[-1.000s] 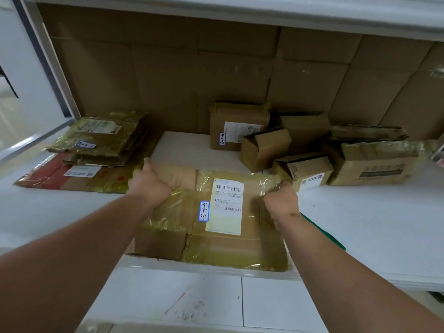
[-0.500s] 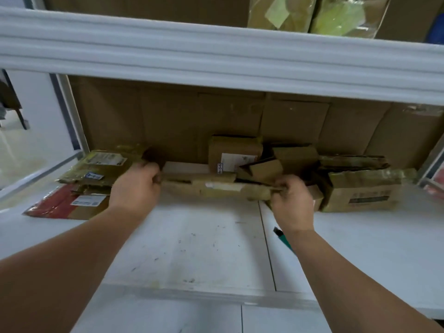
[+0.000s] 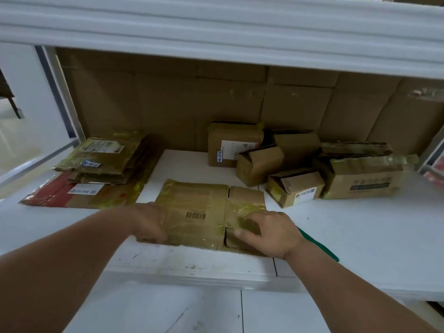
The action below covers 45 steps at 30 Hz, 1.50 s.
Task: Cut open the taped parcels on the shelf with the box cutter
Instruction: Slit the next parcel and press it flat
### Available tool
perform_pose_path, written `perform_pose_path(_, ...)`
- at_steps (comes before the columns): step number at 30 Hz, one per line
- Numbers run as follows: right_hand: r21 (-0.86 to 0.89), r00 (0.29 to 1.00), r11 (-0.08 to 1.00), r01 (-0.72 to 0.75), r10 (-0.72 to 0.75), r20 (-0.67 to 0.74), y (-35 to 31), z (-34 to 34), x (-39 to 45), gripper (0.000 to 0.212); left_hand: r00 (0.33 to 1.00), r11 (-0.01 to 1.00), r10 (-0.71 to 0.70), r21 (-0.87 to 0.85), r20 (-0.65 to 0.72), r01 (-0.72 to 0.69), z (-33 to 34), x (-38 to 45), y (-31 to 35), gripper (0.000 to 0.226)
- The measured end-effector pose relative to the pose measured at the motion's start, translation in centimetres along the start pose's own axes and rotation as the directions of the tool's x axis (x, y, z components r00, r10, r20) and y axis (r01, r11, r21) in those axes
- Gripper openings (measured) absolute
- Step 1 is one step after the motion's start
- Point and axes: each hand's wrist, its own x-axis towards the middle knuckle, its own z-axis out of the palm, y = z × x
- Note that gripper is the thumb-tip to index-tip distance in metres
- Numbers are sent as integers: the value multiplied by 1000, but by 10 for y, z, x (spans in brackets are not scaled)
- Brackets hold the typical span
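Nearest you, at 6 o'clock on the shelf (image 3: 360, 248), lies the flat taped parcel (image 3: 204, 212), barcode side up and close to the front edge. Your left hand (image 3: 150, 223) takes its left edge; the fingers are hidden from view, so you cannot tell how they lie. Your right hand (image 3: 269, 233) rests on the right end, fingers slightly bent on the glossy tape, the thumb along the near edge.

The parcel looks light, thin and bendable, and the tape slick, so hold it by the cardboard edges, pressed flat.

The green box cutter (image 3: 319, 246) lies at 4 o'clock, just beyond your right wrist.

Farther off, a stack of flat parcels (image 3: 101, 162) sits at 10 o'clock, and small boxes (image 3: 295, 186) at 1 o'clock.
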Motion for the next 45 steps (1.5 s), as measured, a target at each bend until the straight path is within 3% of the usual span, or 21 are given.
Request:
perform_pose_path(1, 31, 999, 999, -24, 25, -42, 1, 0, 3, 84, 1000, 999, -10, -38, 19, 11, -6, 4, 5, 33)
perform_pose_path(3, -9, 996, 999, -32, 31, -85, 0, 7, 8, 78, 993, 999, -36, -9, -113, 35, -8, 15, 13, 52)
perform_pose_path(5, -70, 1000, 997, 13, -12, 10, -4, 23, 9, 68, 976, 999, -1, 39, -216, 10, 4, 26, 23, 61)
perform_pose_path(7, -75, 986, 997, 13, -1, 166, -8, 40, 9, 66, 982, 997, 68, 47, -174, -61, 27, 33, 35, 68)
perform_pose_path(9, -76, 975, 997, -6, 23, 221, -8, 38, 18, 67, 987, 996, 84, 18, -139, -82, 45, 41, 42, 70)
perform_pose_path(13, -141, 998, 990, 8, 0, 55, -15, 21, 39, 65, 947, 1000, 25, -6, -320, -28, 41, 55, 52, 76)
perform_pose_path(19, -59, 968, 997, 48, -32, 249, -11, 43, 52, 73, 990, 999, 36, 23, -136, -34, 52, 70, 55, 82)
perform_pose_path(22, -18, 977, 999, 41, -36, 211, -7, 33, 63, 68, 993, 998, 58, 22, -104, -56, 46, 70, 54, 91)
perform_pose_path(26, 55, 998, 998, 1, -5, 61, -10, 31, 73, 42, 995, 998, 60, -7, -81, -61, 39, 67, 56, 97)
perform_pose_path(29, 19, 997, 998, -58, 57, 60, 3, 35, 79, 57, 994, 994, 70, -76, -86, -76, 36, 66, 53, 98)
perform_pose_path(35, 12, 945, 979, -203, 193, 262, 22, 31, 97, 109, 984, 989, 106, -88, -141, -119, 41, 68, 45, 98)
perform_pose_path(41, 52, 943, 975, -218, 197, 267, 18, 31, 98, 118, 974, 987, 146, -41, -175, -156, 38, 68, 35, 97)
perform_pose_path(45, -12, 943, 970, -241, 237, 233, 12, 24, 90, 124, 982, 995, 98, 31, -159, -94, 32, 64, 27, 95)
